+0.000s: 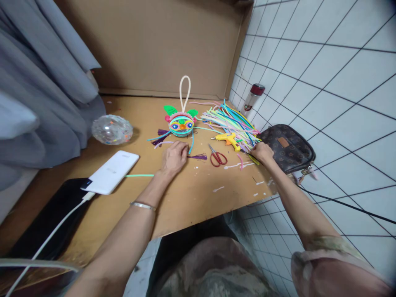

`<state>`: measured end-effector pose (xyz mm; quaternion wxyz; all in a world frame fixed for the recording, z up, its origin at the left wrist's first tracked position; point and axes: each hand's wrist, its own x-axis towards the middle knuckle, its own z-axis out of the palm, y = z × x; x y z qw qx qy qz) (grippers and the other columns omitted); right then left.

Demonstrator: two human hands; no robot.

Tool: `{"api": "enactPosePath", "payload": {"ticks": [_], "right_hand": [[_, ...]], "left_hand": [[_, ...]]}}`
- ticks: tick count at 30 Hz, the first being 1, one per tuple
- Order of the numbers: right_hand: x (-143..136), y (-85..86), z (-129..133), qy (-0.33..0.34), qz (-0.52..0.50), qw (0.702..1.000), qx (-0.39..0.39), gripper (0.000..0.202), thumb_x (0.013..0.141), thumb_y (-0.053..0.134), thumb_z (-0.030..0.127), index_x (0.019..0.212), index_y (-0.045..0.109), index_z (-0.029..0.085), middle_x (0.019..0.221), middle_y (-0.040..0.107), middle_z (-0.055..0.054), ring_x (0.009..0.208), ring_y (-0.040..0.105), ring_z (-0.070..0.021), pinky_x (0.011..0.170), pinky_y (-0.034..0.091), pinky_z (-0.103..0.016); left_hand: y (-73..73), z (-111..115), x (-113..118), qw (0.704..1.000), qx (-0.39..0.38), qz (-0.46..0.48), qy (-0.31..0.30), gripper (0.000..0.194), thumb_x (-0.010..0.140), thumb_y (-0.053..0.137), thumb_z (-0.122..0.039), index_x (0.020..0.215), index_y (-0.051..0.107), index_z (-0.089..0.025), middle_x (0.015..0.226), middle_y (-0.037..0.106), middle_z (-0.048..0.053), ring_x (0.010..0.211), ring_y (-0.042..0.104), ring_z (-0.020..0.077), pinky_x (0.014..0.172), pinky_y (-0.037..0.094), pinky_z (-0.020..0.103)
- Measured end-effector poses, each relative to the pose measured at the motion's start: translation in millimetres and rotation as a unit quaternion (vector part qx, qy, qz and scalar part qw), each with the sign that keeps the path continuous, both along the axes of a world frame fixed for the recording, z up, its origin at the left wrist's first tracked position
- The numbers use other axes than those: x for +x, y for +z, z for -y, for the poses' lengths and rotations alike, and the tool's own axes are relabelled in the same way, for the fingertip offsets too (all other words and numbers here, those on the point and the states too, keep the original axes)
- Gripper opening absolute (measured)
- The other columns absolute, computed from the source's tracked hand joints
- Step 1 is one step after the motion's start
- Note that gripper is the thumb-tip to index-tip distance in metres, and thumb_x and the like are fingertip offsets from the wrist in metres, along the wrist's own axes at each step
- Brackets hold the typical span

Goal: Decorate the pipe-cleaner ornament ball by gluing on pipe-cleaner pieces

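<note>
ornament (181, 127) near left hand (175, 157), pipe cleaners (230, 119) by right hand (262, 152), both grips unclear; red-lidded bottle (250, 102) beyond, contents indistinct

Apparent home craft corner | framed by gray curtain (46, 62) and white-tiled wall (328, 78) | brown tabletop (188, 202) occupied by chenille stems (230, 121), yellow hot-glue gun (228, 138), red-handled scissors (218, 158) and small monogrammed handbag (286, 148)

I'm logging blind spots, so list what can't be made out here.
All in the head view:
What, if anything, the left hand pinches: hidden by the hand itself.
What, if anything, the right hand grips: hidden by that hand.
Print on the white power bank: too small.
The black cord's far end: cut off by the right edge.
</note>
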<state>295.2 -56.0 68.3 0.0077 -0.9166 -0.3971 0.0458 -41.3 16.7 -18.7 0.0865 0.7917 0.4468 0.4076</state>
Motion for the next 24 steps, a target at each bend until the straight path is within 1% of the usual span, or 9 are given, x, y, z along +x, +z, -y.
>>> {"api": "enactPosePath", "payload": {"ticks": [4,8,11,14,19,21,24], "right_hand": [[5.9,-6.9,-5.8,-0.009,0.004,1.000,-0.014,0.032,0.083,0.068,0.024,0.113,0.077,0.014,0.121,0.075,-0.022,0.118,0.071,-0.0354,0.091,0.059,-0.041],[10.9,-8.1,0.0,-0.011,0.038,0.999,-0.003,0.036,0.083,0.066,0.023,0.116,0.076,0.011,0.118,0.075,-0.026,0.114,0.073,-0.0362,0.085,0.059,-0.039],[12.7,-6.6,5.8,0.008,0.048,0.999,0.002,0.036,0.084,0.064,0.024,0.116,0.076,0.012,0.120,0.075,-0.025,0.115,0.072,-0.0366,0.087,0.058,-0.039],[12.5,-6.7,6.0,0.019,0.046,0.999,-0.014,0.037,0.085,0.063,0.025,0.117,0.076,0.012,0.123,0.074,-0.024,0.117,0.071,-0.0361,0.088,0.058,-0.039],[11.8,-10.0,-2.0,0.010,0.049,0.998,-0.037,0.037,0.083,0.070,0.028,0.116,0.076,0.013,0.114,0.076,-0.023,0.112,0.073,-0.0327,0.084,0.058,-0.035],[10.4,-9.0,-3.1,0.015,0.053,0.997,-0.044,0.036,0.081,0.071,0.026,0.115,0.076,0.014,0.113,0.076,-0.023,0.112,0.073,-0.0322,0.084,0.058,-0.034],[5.9,-2.7,-1.9,0.036,0.048,0.996,-0.059,0.032,0.084,0.068,0.023,0.113,0.077,0.014,0.117,0.075,-0.023,0.116,0.072,-0.0328,0.087,0.058,-0.035]], "left_hand": [[0.0,-1.6,-1.0,1.000,-0.007,-0.002,0.000,0.030,0.093,0.048,-0.026,0.103,0.076,-0.019,0.103,0.076,0.012,0.094,0.070,0.0257,0.083,0.054,0.037],[0.6,-1.3,-0.6,1.000,-0.009,-0.004,-0.006,0.030,0.094,0.048,-0.027,0.105,0.075,-0.020,0.103,0.076,0.012,0.095,0.069,0.0249,0.081,0.054,0.036],[1.8,0.5,0.4,1.000,0.002,-0.001,-0.008,0.030,0.095,0.048,-0.026,0.105,0.076,-0.020,0.101,0.076,0.011,0.093,0.070,0.0237,0.078,0.054,0.034],[3.3,2.2,1.0,1.000,-0.003,-0.003,-0.005,0.030,0.094,0.048,-0.025,0.105,0.076,-0.019,0.102,0.076,0.012,0.094,0.070,0.0242,0.077,0.054,0.034],[2.3,1.5,-0.3,1.000,0.001,-0.001,0.000,0.029,0.094,0.048,-0.024,0.101,0.076,-0.019,0.101,0.077,0.012,0.093,0.071,0.0239,0.078,0.054,0.034],[0.5,0.1,-1.1,1.000,0.012,0.001,0.004,0.029,0.093,0.048,-0.025,0.101,0.076,-0.020,0.099,0.077,0.011,0.091,0.071,0.0231,0.077,0.054,0.033],[-2.1,-2.2,-1.2,1.000,0.028,0.005,0.006,0.030,0.093,0.048,-0.026,0.101,0.076,-0.020,0.099,0.077,0.010,0.091,0.071,0.0230,0.077,0.054,0.033]]}}
